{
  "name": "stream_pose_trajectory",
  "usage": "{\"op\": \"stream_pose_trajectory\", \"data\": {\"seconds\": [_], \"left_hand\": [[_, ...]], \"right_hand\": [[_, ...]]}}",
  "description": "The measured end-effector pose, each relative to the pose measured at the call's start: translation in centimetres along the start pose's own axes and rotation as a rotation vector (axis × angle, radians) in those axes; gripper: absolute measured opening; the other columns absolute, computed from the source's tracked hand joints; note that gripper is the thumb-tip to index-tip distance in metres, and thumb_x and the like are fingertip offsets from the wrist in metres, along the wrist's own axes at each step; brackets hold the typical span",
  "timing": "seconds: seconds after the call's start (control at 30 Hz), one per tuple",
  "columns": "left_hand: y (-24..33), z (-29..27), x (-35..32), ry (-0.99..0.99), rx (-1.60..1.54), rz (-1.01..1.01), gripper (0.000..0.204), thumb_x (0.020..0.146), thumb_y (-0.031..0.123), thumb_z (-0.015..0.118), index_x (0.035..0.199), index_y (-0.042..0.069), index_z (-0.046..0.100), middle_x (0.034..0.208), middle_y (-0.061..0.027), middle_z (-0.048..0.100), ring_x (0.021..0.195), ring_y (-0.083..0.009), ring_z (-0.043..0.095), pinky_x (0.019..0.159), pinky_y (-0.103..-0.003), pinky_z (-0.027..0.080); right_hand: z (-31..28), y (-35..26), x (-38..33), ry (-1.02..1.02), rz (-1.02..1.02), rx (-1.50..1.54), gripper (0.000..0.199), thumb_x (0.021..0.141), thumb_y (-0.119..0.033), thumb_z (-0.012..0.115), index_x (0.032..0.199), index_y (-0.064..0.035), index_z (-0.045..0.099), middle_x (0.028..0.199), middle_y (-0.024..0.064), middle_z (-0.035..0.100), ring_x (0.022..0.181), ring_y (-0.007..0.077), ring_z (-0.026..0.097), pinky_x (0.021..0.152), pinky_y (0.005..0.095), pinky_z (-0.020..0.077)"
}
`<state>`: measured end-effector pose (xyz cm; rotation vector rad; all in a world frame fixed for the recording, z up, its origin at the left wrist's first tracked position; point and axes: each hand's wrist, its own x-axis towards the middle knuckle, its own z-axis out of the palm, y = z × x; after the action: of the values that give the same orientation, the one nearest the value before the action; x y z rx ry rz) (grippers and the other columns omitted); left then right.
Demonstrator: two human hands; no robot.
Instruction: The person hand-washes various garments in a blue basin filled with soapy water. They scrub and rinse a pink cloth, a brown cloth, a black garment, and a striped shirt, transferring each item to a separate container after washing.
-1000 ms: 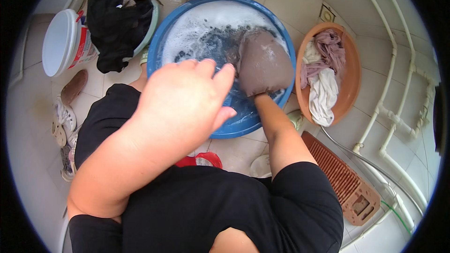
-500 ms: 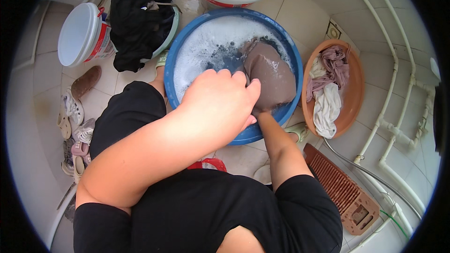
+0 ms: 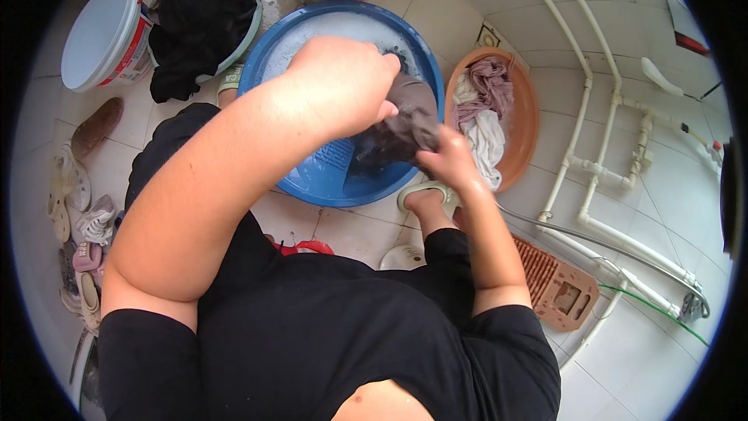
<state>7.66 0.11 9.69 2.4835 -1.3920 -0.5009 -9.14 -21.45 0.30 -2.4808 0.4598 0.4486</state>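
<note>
At the far left stands a lidded white bucket [image 3: 105,35], with sandals [image 3: 78,195] scattered on the tiles near it. Just right of the bucket a small basin [image 3: 245,39] is heaped with black clothes [image 3: 195,12].

The left hand [image 3: 343,82] is closed in a fist around the upper end of a dark wet cloth [image 3: 405,121], held over the blue basin [image 3: 312,179], which holds soapy water; a ribbed patch shows on its near floor. The right hand [image 3: 448,160] is clenched on the lower end of the cloth, at the basin's near right rim.

The cloth is bunched into a thick roll stretched between the two fists. Its long axis runs on a slant from upper left, at the left hand, down to lower right, at the right hand; it looks taut rather than sagging.

This looks like wringing or rubbing. To do it well, I would keep both grips firm and the roll over the basin so the run-off falls back in, and turn the fists against each other.

Right of the blue basin sits an orange basin [image 3: 530,121] with pale and mauve laundry [image 3: 487,109]. Nearer, on the floor, lies a brown washboard [image 3: 557,284], and white pipes [image 3: 592,164] run along the tiled right wall.
</note>
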Motion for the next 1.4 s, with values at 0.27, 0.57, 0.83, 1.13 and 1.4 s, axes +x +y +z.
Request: {"op": "stream_pose_trajectory", "data": {"seconds": [0.27, 0.57, 0.83, 1.13, 1.4], "left_hand": [[-0.5, -1.9, -0.5, -0.026, -0.012, -0.020, 0.041, 0.078, 0.034, 0.065, 0.105, 0.005, 0.055, 0.088, -0.0128, 0.061, 0.084, -0.0282, 0.062, 0.072, -0.037, 0.051], [-0.7, -1.3, -0.1, -0.063, -0.018, -0.042, 0.042, 0.077, 0.033, 0.065, 0.107, 0.005, 0.055, 0.088, -0.0124, 0.061, 0.084, -0.0282, 0.061, 0.072, -0.037, 0.051], [-1.0, -0.7, 0.0, -0.009, 0.037, -0.028, 0.046, 0.076, 0.031, 0.066, 0.110, 0.004, 0.053, 0.092, -0.0121, 0.061, 0.085, -0.0288, 0.060, 0.070, -0.037, 0.049], [-0.7, -0.1, 1.6, -0.127, 0.014, -0.034, 0.051, 0.072, 0.025, 0.068, 0.115, 0.003, 0.051, 0.102, -0.0142, 0.059, 0.089, -0.0309, 0.058, 0.074, -0.037, 0.047], [0.1, 0.8, 2.7, -0.219, 0.007, -0.048, 0.055, 0.071, 0.025, 0.069, 0.119, 0.004, 0.050, 0.113, -0.0159, 0.056, 0.100, -0.0317, 0.055, 0.083, -0.038, 0.046]], "right_hand": [[-15.9, -8.0, -5.3, 0.722, -0.312, 0.834, 0.029, 0.077, -0.001, 0.056, 0.105, 0.0067, 0.054, 0.098, 0.0120, 0.060, 0.086, 0.0182, 0.059, 0.079, 0.0288, 0.0466], [-15.4, -8.7, 1.0, 0.755, -0.422, 1.084, 0.018, 0.083, -0.004, 0.060, 0.099, 0.0037, 0.056, 0.094, 0.0128, 0.062, 0.082, 0.0202, 0.062, 0.076, 0.0314, 0.0510], [2.3, 6.9, 9.2, 0.477, -0.018, 0.054, 0.050, 0.066, -0.003, 0.063, 0.111, 0.0057, 0.043, 0.110, 0.0258, 0.049, 0.107, 0.0363, 0.050, 0.087, 0.0423, 0.0431], [20.6, 11.3, 7.4, -0.160, 0.048, -0.628, 0.034, 0.085, -0.021, 0.042, 0.117, -0.0249, 0.053, 0.134, 0.0134, 0.039, 0.125, 0.0364, 0.032, 0.095, 0.0520, 0.0306], [25.5, 20.4, 12.8, -0.006, -0.057, -0.497, 0.036, 0.085, -0.019, 0.039, 0.109, -0.0035, 0.061, 0.124, 0.0146, 0.052, 0.121, 0.0271, 0.043, 0.102, 0.0379, 0.0308]]}}
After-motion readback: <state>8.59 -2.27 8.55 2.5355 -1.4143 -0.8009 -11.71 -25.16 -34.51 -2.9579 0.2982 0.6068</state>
